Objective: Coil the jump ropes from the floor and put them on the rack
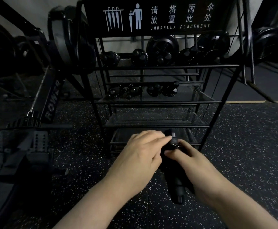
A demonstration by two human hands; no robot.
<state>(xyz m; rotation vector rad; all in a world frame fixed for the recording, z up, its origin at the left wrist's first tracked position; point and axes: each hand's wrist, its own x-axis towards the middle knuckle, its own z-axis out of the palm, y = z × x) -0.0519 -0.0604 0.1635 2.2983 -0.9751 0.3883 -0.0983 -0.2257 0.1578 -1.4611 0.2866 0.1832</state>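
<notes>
— Winding, by the look of it. Both hands sit in front of the rack (158,103), and between them is a dark bundle, the rope (174,142), with its handles (178,190) pointing down toward the floor (242,146).

— How do the fingers lie?

— The right hand (189,161) curls round the handles, thumb laid across the top just under the turns of cord. The left hand (141,154) reaches over, fingers together and bent, tips touching the top of the bundle where a small pale tab shows. I judge it is tucking or securing the last loop.

— So the coiling is near done?

— I think so. Next it wants the bundle kept tight in one hand, then lifted forward onto a shelf. Coils (143,91) already lie on an upper mesh shelf; the lower shelves look free.

— Anything you can't make out?

— Plenty. The scene is dim and the rope is black on black, so how many turns it has, or whether a loose end hangs, I cannot tell. The left palm hides part of the bundle. Whether more ropes lie on the floor is out of view. A rower (52,103) stands at the left.
</notes>
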